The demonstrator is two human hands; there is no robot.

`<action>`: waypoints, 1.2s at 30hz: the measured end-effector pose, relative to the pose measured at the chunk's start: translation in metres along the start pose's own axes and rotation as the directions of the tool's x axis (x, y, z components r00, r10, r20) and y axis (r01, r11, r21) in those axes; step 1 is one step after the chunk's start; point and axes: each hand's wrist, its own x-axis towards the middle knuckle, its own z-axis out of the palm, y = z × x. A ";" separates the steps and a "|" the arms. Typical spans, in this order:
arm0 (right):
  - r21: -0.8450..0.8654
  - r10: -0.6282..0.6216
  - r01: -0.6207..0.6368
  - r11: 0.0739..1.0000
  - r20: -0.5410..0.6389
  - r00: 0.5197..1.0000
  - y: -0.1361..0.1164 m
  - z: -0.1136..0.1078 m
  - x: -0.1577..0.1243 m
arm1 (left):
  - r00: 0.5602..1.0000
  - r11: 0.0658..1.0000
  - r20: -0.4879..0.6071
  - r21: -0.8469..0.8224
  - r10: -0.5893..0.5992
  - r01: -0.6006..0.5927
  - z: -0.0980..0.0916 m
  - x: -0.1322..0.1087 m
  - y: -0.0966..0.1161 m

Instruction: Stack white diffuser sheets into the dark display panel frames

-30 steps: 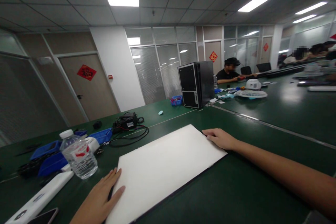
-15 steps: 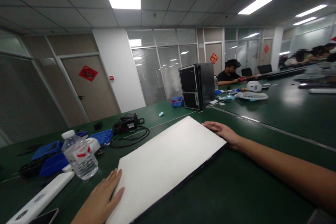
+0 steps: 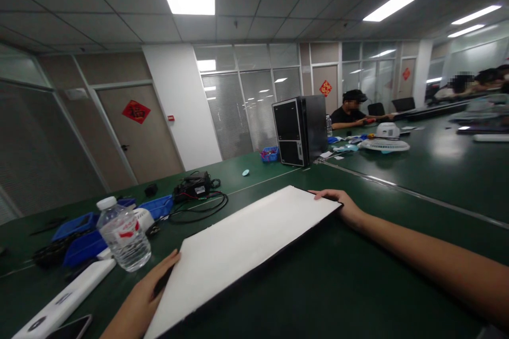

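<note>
In front of me, a flat rectangular panel (image 3: 246, 254) shows a plain white face with a thin dark border. Its near edge looks raised off the table. My left hand (image 3: 157, 283) grips the left edge, fingers on the outer side and the thumb hidden behind the panel. At the far right corner, my right hand (image 3: 338, 206) is closed around the edge, with some fingertips lying over the white face and the rest out of sight underneath. A clear water bottle (image 3: 125, 235) with a white cap stands left of my left hand.
A black computer tower (image 3: 300, 130) stands on the green table (image 3: 358, 270) beyond the panel. Left lie a black adapter with cables (image 3: 194, 188), blue trays (image 3: 83, 246), a long white device (image 3: 66, 302) and a phone (image 3: 71, 328). A fan part (image 3: 384, 145) and a seated person (image 3: 352, 111) are farther right.
The panel has tilted, so its white face looks narrower and its near edge higher. Both hands have gone from lying along its sides to gripping its edges.
</note>
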 end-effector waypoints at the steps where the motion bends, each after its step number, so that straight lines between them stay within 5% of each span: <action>1: -0.015 0.008 -0.008 1.000 -0.001 1.000 0.002 -0.001 0.001 | 1.000 1.000 -0.013 -0.008 0.022 -0.022 0.001 0.001 -0.003; 8: -0.110 0.021 -0.019 0.994 0.010 1.000 0.004 -0.004 0.004 | 0.989 0.989 -0.024 -0.006 0.148 -0.148 -0.010 -0.002 -0.003; 11: -0.238 -0.141 0.138 0.962 0.004 0.990 -0.011 -0.005 -0.006 | 0.986 0.986 -0.050 -0.028 0.161 -0.162 -0.016 -0.006 0.008; 15: -0.573 -0.586 0.538 0.618 0.121 0.801 -0.035 0.006 -0.025 | 0.971 0.987 -0.190 -0.049 0.143 -0.155 -0.019 -0.012 0.023; 20: -0.618 -0.609 0.745 0.252 0.497 0.618 -0.058 0.056 -0.038 | 0.935 0.973 -0.273 0.011 0.226 -0.231 -0.026 -0.015 0.027; 23: -0.582 -0.711 0.806 0.110 0.521 0.473 -0.069 0.082 -0.040 | 0.903 0.950 -0.299 0.053 0.308 -0.307 -0.029 -0.014 0.025; 25: -0.585 -0.769 0.808 0.077 0.480 0.421 -0.076 0.091 -0.041 | 0.880 0.930 -0.304 0.083 0.365 -0.357 -0.028 -0.013 0.024; 30: -0.629 -0.769 0.767 0.125 0.427 0.476 -0.091 0.085 -0.044 | 0.872 0.917 -0.285 0.135 0.398 -0.374 -0.020 -0.012 0.025; 36: -0.745 -0.719 0.658 0.110 0.398 0.570 -0.113 0.044 -0.065 | 0.949 0.944 -0.161 0.235 0.271 -0.230 -0.012 -0.009 0.017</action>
